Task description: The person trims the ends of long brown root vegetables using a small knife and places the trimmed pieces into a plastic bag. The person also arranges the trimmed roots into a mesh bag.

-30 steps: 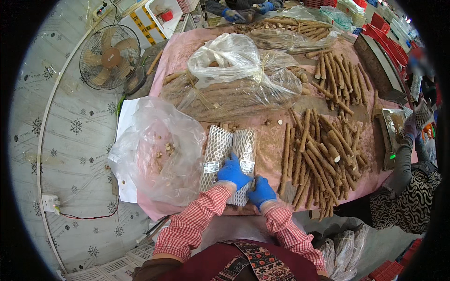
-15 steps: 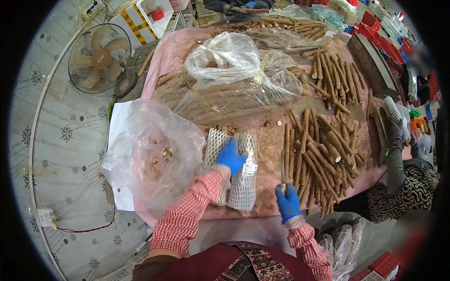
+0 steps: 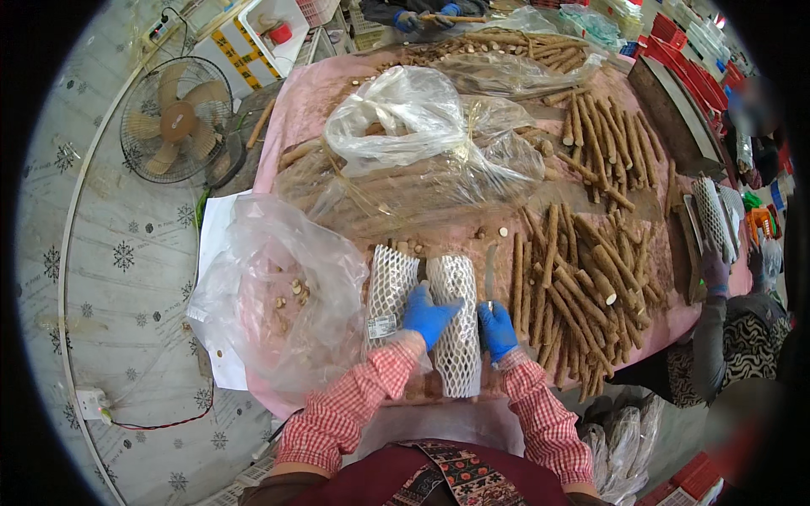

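The moment looked like a handling step with two net-sleeved bundles at lower centre of the frame: the left bundle (image 3: pixel 392 282) and the right bundle (image 3: pixel 456 341), side by side on the tabletop (image 3: pixel 295 97). The left hand (image 3: pixel 430 314) lay spread between them, thumb over the right bundle — whether its grip actually grasped anything, I could not tell. The right hand's (image 3: pixel 497 331) grip was closed around a knife (image 3: pixel 489 274), blade pointing up-frame. The next move seemed to call for keeping that blade off the mesh. Gloved fingers hid the knife's handle; the bundles' contents were hard to make out.
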{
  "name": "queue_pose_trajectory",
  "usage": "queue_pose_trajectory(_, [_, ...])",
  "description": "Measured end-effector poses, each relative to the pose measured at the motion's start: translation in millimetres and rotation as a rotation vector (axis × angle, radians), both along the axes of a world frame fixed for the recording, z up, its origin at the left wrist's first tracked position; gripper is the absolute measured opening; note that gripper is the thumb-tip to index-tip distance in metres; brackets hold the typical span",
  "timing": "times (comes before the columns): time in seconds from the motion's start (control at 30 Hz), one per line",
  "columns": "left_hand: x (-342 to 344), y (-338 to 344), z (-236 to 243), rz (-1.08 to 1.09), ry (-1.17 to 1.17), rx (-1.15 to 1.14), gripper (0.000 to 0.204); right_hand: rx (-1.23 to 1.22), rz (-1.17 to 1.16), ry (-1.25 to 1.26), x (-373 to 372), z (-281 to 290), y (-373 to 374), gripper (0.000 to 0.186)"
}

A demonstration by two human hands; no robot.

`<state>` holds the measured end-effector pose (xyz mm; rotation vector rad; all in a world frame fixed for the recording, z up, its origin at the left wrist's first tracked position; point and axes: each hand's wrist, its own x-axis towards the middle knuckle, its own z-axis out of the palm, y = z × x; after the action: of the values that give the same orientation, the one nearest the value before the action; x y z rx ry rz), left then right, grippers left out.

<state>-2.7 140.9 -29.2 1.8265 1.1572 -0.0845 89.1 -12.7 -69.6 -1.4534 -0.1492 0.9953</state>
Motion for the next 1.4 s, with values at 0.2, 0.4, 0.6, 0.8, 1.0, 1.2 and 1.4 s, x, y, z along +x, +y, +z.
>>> queue_pose_trajectory(0.2, [-16, 8, 17, 0.021, -0.093, -0.079, 0.077, 0.016, 0.086, -0.065, -4, -28, 3, 0.033])
queue_pose_trajectory(0.4, [9, 42, 39, -0.302, -0.170, 0.312, 0.058, -0.478, 0.021, -0.341, 19, 47, -11, 0.043])
queue_pose_trajectory(0.6, [59, 75, 14, -0.593, 0.013, 0.226, 0.057, -0.534, 0.034, -0.770, 8, 73, -32, 0.029])
queue_pose_trajectory(0.8, [63, 85, 14, -0.677, 0.117, 0.260, 0.050, -0.472, 0.064, -0.416, -2, 102, -38, 0.033])
queue_pose_trajectory(1.0, [63, 72, 21, -0.629, 0.042, 0.216, 0.035, -0.527, 0.091, -0.664, -11, 105, -31, 0.038])
queue_pose_trajectory(1.2, [56, 65, -17, -0.645, -0.156, 0.500, 0.020, -0.470, 0.115, -0.490, -9, 113, -22, 0.039])
queue_pose_trajectory(1.4, [49, 73, -26, -0.579, -0.385, 0.422, 0.010, -0.361, 0.111, -0.522, -8, 107, -10, 0.037])
